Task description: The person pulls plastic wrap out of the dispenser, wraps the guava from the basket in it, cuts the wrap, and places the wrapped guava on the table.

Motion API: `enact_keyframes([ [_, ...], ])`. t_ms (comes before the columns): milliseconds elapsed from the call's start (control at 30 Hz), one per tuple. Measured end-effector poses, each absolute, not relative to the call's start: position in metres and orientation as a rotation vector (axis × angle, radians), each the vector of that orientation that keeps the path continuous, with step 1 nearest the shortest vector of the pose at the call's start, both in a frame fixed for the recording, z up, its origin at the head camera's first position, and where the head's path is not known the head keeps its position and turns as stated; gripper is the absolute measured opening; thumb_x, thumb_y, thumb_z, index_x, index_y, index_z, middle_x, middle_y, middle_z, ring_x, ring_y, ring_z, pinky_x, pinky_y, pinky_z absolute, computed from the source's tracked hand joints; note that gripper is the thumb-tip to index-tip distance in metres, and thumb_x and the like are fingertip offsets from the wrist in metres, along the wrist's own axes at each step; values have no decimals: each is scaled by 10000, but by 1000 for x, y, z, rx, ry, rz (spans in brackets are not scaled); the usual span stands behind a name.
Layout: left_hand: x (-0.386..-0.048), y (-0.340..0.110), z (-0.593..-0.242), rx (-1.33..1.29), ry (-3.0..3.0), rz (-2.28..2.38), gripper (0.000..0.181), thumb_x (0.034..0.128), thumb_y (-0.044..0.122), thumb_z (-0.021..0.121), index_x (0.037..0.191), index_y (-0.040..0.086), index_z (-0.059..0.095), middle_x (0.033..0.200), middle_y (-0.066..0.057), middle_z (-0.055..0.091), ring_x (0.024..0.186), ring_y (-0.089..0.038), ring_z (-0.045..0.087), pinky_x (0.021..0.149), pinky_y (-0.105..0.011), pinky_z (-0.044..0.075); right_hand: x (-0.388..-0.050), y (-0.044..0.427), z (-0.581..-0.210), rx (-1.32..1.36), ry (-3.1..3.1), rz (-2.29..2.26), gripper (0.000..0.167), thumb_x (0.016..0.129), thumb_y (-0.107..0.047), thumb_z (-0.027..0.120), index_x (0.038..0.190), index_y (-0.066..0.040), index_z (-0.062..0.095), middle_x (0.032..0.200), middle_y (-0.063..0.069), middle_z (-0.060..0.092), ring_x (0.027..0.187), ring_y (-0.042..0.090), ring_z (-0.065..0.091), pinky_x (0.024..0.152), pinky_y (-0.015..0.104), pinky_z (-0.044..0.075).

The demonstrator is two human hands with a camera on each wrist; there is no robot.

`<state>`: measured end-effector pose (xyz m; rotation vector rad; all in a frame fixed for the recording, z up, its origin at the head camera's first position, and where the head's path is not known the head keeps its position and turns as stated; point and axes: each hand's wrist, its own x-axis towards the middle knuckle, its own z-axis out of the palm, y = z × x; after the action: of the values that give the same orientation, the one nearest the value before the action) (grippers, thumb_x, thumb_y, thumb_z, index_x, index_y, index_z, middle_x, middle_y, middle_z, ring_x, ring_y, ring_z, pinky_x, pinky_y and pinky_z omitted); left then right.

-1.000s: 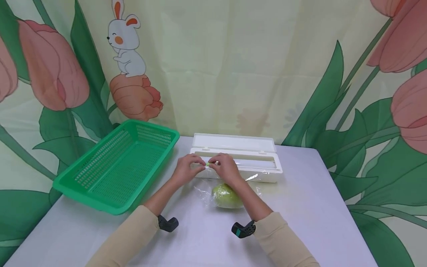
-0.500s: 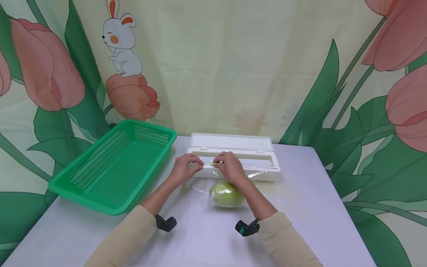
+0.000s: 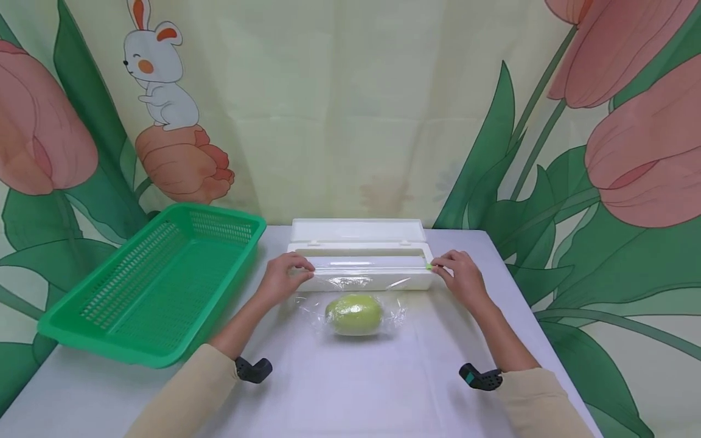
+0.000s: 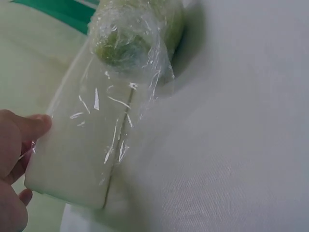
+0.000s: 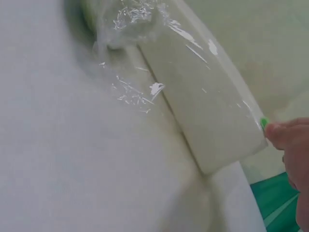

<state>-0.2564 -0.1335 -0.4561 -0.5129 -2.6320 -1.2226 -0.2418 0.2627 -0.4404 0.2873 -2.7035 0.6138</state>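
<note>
A white cling film dispenser (image 3: 356,281) stands at the back of the table with its lid raised and a roll inside. From its front edge clear cling film (image 4: 89,108) runs to an oval yellow-green fruit (image 3: 353,314), which is covered in it. My left hand (image 3: 285,278) pinches the film at the dispenser's left end, thumb on the near side. At the right end my right hand (image 3: 462,281) pinches a small green slide cutter (image 5: 263,123) on the cutter rail. The fruit lies on the table between the forearms, touching neither hand.
A green perforated plastic basket (image 3: 243,286) sits left of the dispenser, near the left forearm. A white cloth covers the table (image 3: 378,389). Behind it hangs a curtain (image 3: 328,121) printed with tulips and a rabbit.
My right hand has slid the green cutter rightward along the rail, from beside the left hand to the far end. The left hand stays at the left end. The head view has shifted right.
</note>
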Motion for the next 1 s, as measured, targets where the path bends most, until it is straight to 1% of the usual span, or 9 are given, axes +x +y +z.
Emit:
enact_keyframes([
  [167, -257, -137, -455, -491, -2619, -1255, 87, 802, 128, 778, 882, 116, 745, 930, -28, 724, 944, -213, 641, 857, -395, 530, -240, 261, -442, 273, -2719, 696, 202, 870, -119, 707, 1065, -70, 724, 1042, 125, 642, 970, 289, 552, 753, 428, 525],
  [233, -255, -138, -454, -487, -2624, -1244, 136, 796, 150, 788, 915, 104, 741, 953, -42, 725, 939, -216, 641, 850, -403, 533, -239, 258, -443, 285, -2719, 747, 249, 858, -136, 725, 1098, -70, 711, 1103, 139, 634, 1028, 303, 547, 815, 454, 528],
  [300, -253, -140, -453, -480, -2635, -1244, 199, 789, 172, 798, 963, 98, 737, 1001, -52, 717, 952, -224, 639, 867, -416, 532, -238, 255, -444, 323, -2718, 787, 311, 834, -164, 755, 1127, -74, 702, 1165, 147, 617, 1095, 315, 528, 886, 500, 517],
  [367, -252, -141, -453, -491, -2637, -1256, 238, 782, 174, 804, 995, 94, 734, 1047, -63, 705, 975, -235, 635, 893, -436, 528, -238, 252, -447, 377, -2698, 804, 348, 802, -181, 786, 1125, -76, 709, 1189, 141, 613, 1137, 313, 510, 936, 518, 494],
  [433, -253, -141, -454, -509, -2633, -1266, 213, 786, 167, 801, 977, 100, 736, 1066, -60, 698, 1010, -238, 634, 927, -440, 518, -240, 250, -451, 418, -2657, 782, 330, 774, -163, 809, 1081, -70, 732, 1157, 123, 631, 1108, 296, 517, 922, 494, 490],
  [567, -255, -139, -455, -533, -2616, -1254, 94, 795, 148, 792, 853, 112, 727, 1041, -61, 701, 1044, -243, 637, 974, -439, 504, -242, 248, -457, 457, -2539, 738, 226, 730, -93, 829, 944, -58, 768, 1053, 93, 678, 1012, 274, 552, 841, 447, 468],
  [733, -252, -138, -453, -514, -2605, -1235, 99, 785, 142, 799, 768, 130, 702, 1011, -61, 705, 1032, -250, 643, 974, -443, 505, -244, 247, -462, 524, -2406, 734, 138, 685, -37, 844, 800, -58, 771, 962, 61, 704, 950, 255, 574, 802, 380, 432],
  [867, -247, -137, -450, -525, -2608, -1228, 100, 790, 155, 796, 762, 140, 701, 991, -40, 703, 1019, -232, 637, 966, -435, 505, -244, 244, -463, 556, -2362, 745, 132, 683, -12, 839, 777, -55, 758, 948, 65, 706, 958, 252, 572, 825, 357, 421],
  [1000, -240, -137, -448, -562, -2590, -1283, 97, 795, 157, 794, 784, 147, 698, 895, -2, 695, 916, -188, 629, 897, -448, 533, -238, 238, -457, 543, -2435, 808, 109, 743, -42, 807, 819, -72, 736, 959, 67, 702, 981, 234, 568, 858, 377, 453],
])
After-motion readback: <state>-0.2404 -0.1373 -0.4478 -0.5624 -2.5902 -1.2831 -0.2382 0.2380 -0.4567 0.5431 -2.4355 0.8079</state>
